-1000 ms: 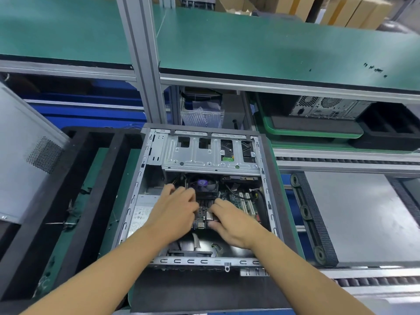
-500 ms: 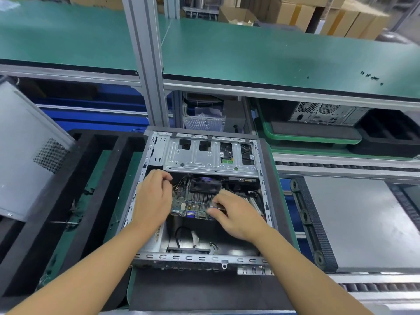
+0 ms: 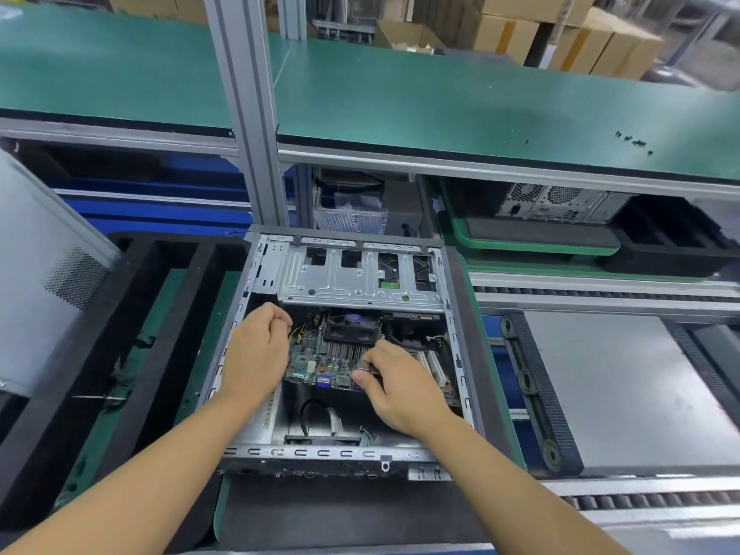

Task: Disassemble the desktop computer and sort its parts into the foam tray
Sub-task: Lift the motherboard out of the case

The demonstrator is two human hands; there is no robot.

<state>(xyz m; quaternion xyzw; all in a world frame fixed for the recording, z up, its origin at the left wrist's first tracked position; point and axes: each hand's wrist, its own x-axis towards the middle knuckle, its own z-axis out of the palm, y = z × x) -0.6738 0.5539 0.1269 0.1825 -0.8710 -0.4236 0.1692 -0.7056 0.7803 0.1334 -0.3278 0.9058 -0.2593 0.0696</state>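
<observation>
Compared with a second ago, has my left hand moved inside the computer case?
Yes. The left hand has shifted left, away from the cooler fan and toward the case's left wall.

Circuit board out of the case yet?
No, the circuit board sits inside the open case, with the right hand pinching its near edge.

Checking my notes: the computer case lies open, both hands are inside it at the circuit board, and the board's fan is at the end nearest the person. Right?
Not quite. In the head view the fan sits at the far end of the circuit board, by the metal bracket. The computer case does lie open, with the left hand and right hand inside at the board.
</observation>
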